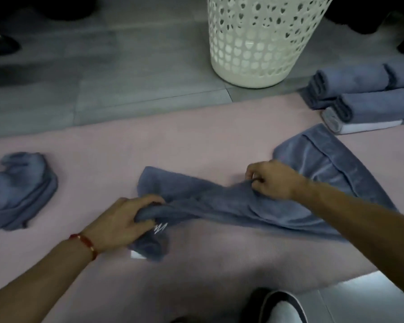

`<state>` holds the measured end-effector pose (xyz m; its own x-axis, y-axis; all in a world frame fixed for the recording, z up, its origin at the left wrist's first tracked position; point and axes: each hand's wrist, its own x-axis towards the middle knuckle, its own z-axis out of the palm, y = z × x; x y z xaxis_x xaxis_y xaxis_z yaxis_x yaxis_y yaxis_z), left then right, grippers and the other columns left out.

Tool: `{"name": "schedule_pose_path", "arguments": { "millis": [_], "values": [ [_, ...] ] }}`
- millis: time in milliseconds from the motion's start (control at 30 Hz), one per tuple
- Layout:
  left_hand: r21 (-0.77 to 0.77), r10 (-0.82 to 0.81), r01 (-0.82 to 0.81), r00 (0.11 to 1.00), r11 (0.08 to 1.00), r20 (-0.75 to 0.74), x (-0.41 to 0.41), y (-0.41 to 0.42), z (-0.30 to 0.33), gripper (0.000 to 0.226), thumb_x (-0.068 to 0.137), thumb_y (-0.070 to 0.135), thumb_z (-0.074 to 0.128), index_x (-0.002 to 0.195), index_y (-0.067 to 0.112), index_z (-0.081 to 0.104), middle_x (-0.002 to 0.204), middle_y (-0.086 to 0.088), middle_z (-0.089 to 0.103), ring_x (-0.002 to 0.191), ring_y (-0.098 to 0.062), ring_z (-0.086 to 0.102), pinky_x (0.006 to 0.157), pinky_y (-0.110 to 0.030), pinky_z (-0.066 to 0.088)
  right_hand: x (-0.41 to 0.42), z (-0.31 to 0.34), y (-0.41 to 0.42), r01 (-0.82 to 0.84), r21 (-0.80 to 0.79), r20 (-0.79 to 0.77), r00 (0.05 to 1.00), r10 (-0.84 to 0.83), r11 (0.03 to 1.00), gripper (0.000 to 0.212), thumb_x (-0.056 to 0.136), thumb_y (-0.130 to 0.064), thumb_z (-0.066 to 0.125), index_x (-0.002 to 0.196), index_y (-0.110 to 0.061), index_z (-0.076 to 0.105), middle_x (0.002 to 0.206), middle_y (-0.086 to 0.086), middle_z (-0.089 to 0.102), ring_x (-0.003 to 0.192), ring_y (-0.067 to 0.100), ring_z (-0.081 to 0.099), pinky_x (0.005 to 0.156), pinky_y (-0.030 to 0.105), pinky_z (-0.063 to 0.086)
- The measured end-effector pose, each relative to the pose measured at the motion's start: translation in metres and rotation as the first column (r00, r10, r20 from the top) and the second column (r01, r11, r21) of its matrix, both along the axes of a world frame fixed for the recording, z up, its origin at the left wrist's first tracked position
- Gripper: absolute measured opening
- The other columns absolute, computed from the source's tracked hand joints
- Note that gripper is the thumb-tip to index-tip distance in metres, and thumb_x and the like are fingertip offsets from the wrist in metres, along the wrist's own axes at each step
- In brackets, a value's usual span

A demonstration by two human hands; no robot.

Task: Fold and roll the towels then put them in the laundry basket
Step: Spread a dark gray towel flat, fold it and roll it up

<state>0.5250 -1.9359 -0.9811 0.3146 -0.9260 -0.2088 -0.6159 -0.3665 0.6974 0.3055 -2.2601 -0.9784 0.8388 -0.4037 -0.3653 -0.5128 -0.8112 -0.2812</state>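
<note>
Gripping a bunched blue towel [219, 206] at both ends, the person is working over a pink mat [149, 141] on the grey floor. Judging by the twisted middle, the towel is not yet lying flat, so the smart move now is pulling the two ends apart, shaking out the twist and laying the cloth down square before any folding; a crooked start would likely be giving a lopsided roll later.

Left hand [121, 220], red bracelet [84, 241] at the wrist, is curling fingers and thumb around the gathered end nearest the body, clenching the fabric firmly. Right hand [271, 180] is pinching a raised edge further along, fingers bent over the cloth, with the rest of the towel spreading out beyond it.

Laundry basket [261, 43], white and perforated, is standing on the floor just past the mat's far edge. Rolled towels [359, 94] are stacking up at far right, not in the basket yet. Another crumpled towel [19, 190] is waiting at the left.
</note>
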Motion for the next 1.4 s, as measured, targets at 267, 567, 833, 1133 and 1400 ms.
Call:
{"name": "schedule_pose_path", "arguments": {
  "millis": [267, 567, 833, 1133, 1400],
  "values": [
    [0.057, 0.671, -0.695, 0.666, 0.717, -0.325, 0.062, -0.03, -0.017, 0.043, 0.074, 0.017, 0.082, 0.11, 0.027, 0.061, 0.104, -0.018, 0.069, 0.084, -0.024, 0.064, 0.073, -0.034, 0.053, 0.004, -0.028, 0.012, -0.009, -0.12, 0.201, 0.979, 0.033, 0.993, 0.042, 0.096, -0.043, 0.038, 0.12, -0.018, 0.062, 0.11, 0.008, 0.061, 0.097, 0.031, 0.063, 0.083, 0.045, 0.054],
    [0.087, 0.556, -0.563, 0.826, 0.822, 0.095, 0.025, 0.005, -0.057, 0.054, 0.078, 0.001, 0.074, 0.126, 0.017, 0.057, 0.106, 0.001, 0.062, 0.098, -0.025, 0.059, 0.079, -0.028, 0.042, -0.019, -0.064, 0.055, -0.235, -0.28, -0.14, 0.969, 0.202, 0.931, 0.058, 0.095, -0.021, 0.058, 0.15, -0.024, 0.04, 0.148, 0.008, 0.038, 0.133, 0.028, 0.042, 0.102, 0.047, 0.042],
    [-0.107, 0.244, -0.247, 0.969, 0.963, -0.039, 0.033, 0.009, -0.01, 0.029, 0.067, -0.002, 0.061, 0.085, 0.02, 0.064, 0.083, 0.003, 0.068, 0.076, -0.012, 0.064, 0.065, -0.024, 0.049, -0.056, -0.04, 0.035, -0.228, -0.134, 0.246, 0.935, 0.255, 0.964, 0.004, 0.074, -0.02, 0.053, 0.071, -0.02, 0.056, 0.073, -0.004, 0.058, 0.064, 0.012, 0.05, 0.056, 0.024, 0.042],
    [0.208, -0.224, 0.246, 0.967, 0.947, -0.122, -0.024, 0.06, -0.062, 0.028, 0.073, 0.04, 0.075, 0.099, 0.032, 0.068, 0.119, 0.014, 0.052, 0.115, -0.002, 0.05, 0.094, -0.013, 0.04, -0.016, 0.011, 0.052, -0.485, 0.069, -0.296, 0.825, 0.482, 0.872, 0.02, 0.096, -0.034, 0.05, 0.096, -0.023, 0.067, 0.093, -0.006, 0.067, 0.082, 0.014, 0.059, 0.07, 0.016, 0.046],
    [0.104, 0.58, -0.631, 0.756, 0.769, 0.303, -0.062, 0.102, -0.075, 0.046, 0.079, 0.04, 0.077, 0.112, 0.016, 0.055, 0.107, -0.006, 0.046, 0.094, -0.031, 0.051, 0.084, -0.043, 0.05, 0.158, -0.03, 0.108, -0.468, 0.082, 0.062, 0.884, 0.464, 0.88, 0.035, 0.1, -0.032, 0.053, 0.131, -0.015, 0.057, 0.129, 0.009, 0.06, 0.117, 0.03, 0.056, 0.098, 0.043, 0.047]
  ]
}}
